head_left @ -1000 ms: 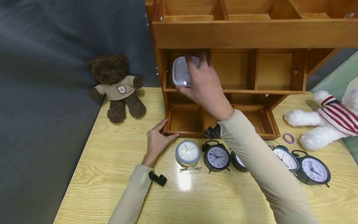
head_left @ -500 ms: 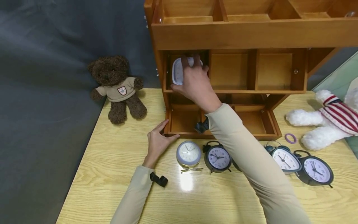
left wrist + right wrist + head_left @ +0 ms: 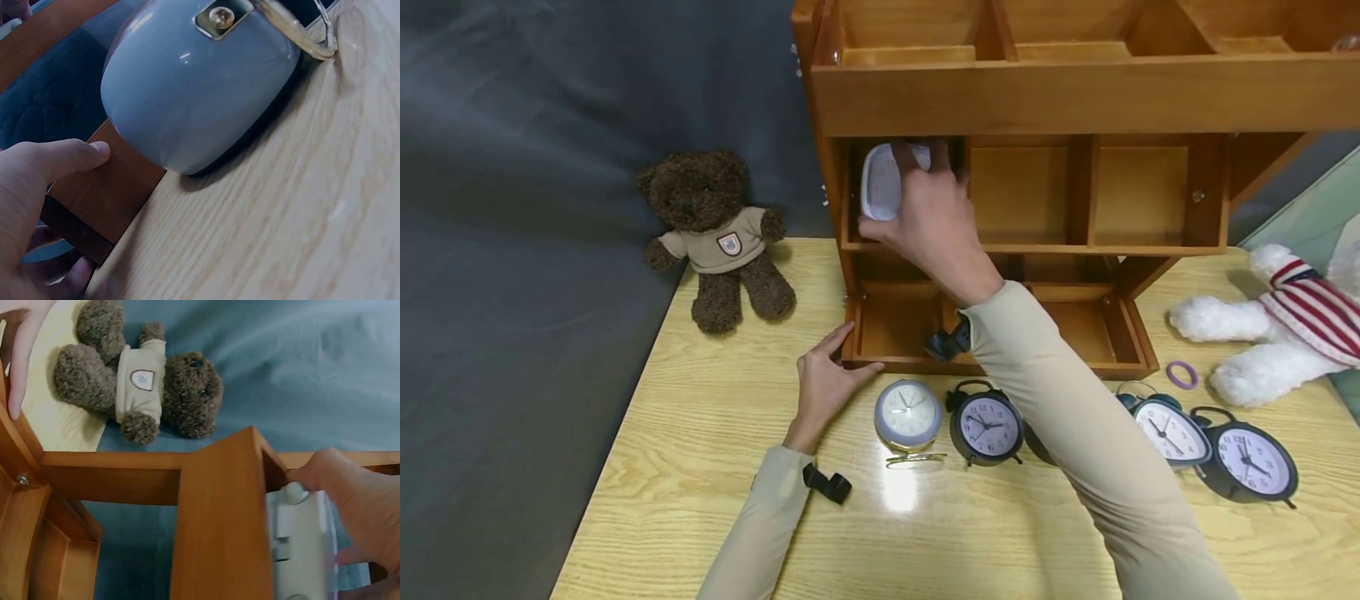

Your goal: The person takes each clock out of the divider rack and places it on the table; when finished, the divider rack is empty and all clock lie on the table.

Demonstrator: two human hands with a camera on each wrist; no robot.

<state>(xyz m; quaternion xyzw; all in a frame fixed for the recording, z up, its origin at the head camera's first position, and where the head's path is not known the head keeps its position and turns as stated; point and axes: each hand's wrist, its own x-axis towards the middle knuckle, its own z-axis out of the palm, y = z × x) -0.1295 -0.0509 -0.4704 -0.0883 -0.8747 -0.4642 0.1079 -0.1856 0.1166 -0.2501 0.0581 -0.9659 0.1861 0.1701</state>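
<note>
My right hand grips a pale rounded-square clock in the left compartment of the middle tier of the wooden shelf. Fingers reach over its top and the thumb is at its lower edge. In the right wrist view the clock's white side stands close behind the tier's front board. My left hand holds the bottom tier's front left corner, thumb along the front and fingers at the side. Close to that thumb stands a round grey-blue clock, its shell large in the left wrist view.
A black twin-bell clock, a teal clock and another black clock line the shelf's front; one more is mostly hidden by my right sleeve. A brown teddy bear sits left, a white plush toy and purple ring right.
The pale clock has tilted and its face has turned more away from view. My right hand shifted a little left, then slightly back, still gripping it. The left hand stayed at the corner.
</note>
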